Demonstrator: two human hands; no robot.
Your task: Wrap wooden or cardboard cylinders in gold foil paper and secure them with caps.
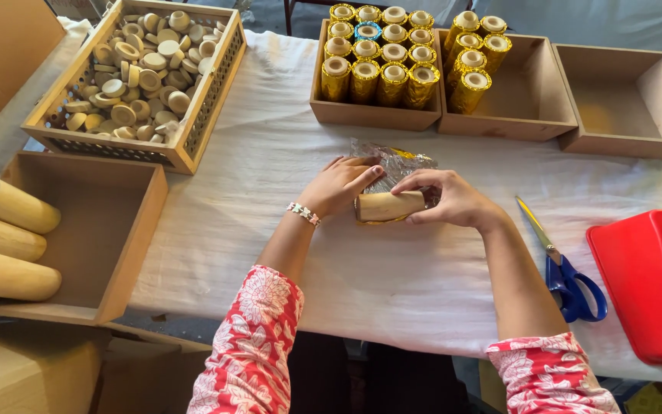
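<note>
**Both hands on a tube over foil**

The left hand (340,186) and right hand (444,199) grasp a wooden tube (389,205) lying on crinkled foil (397,163) mid-table. Behind stand trays (372,113) of gold-wrapped tubes (378,80); a crate (193,146) holds wooden caps (138,73). White cloth (270,230) covers the table; blue scissors (568,280) and a red dispenser (641,284) lie right.

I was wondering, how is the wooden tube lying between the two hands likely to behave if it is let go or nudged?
The wooden tube lies on its round side, so it would probably roll once the left hand and right hand release it. It looks rigid. The crinkled foil sheet under it may slow it a little.
</note>
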